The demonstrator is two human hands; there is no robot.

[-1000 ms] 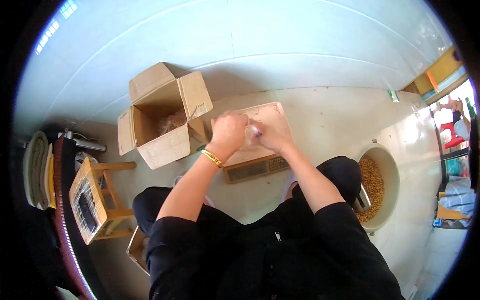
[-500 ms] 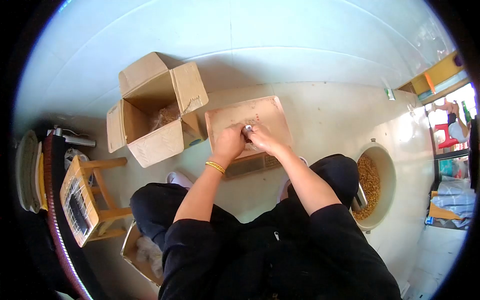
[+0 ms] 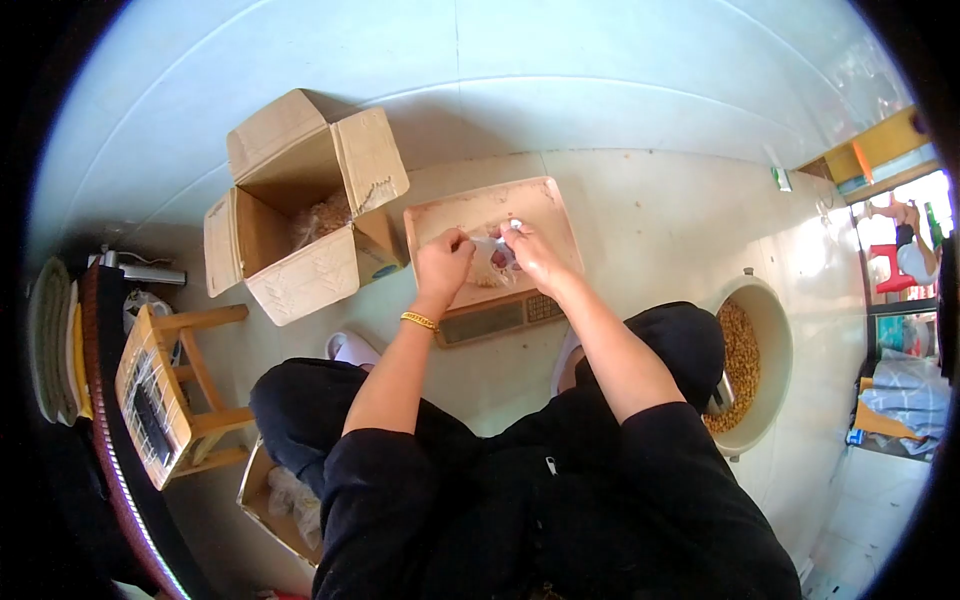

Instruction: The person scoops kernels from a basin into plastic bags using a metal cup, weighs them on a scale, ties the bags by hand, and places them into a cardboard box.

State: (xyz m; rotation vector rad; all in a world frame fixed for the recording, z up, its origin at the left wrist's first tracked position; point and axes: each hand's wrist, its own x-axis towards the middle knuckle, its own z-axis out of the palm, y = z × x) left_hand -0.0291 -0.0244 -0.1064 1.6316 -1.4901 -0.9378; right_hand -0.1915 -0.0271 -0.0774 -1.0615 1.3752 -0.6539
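Plastic bag (image 3: 490, 260) is over the scale (image 3: 480, 206), pinched by the left hand (image 3: 446, 266) and right hand (image 3: 535, 256). An open carton (image 3: 306, 279) stands nearby.

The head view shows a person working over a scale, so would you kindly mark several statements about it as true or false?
1. A clear plastic bag is between the left hand and the right hand, over the scale. True.
2. The gold bracelet is on the right wrist. False: it is on the left one.
3. The large cardboard box has its flaps open. True.
4. The round bucket stands to the person's left. False: it stands to the person's right.
5. The wooden stool is to the person's left. True.
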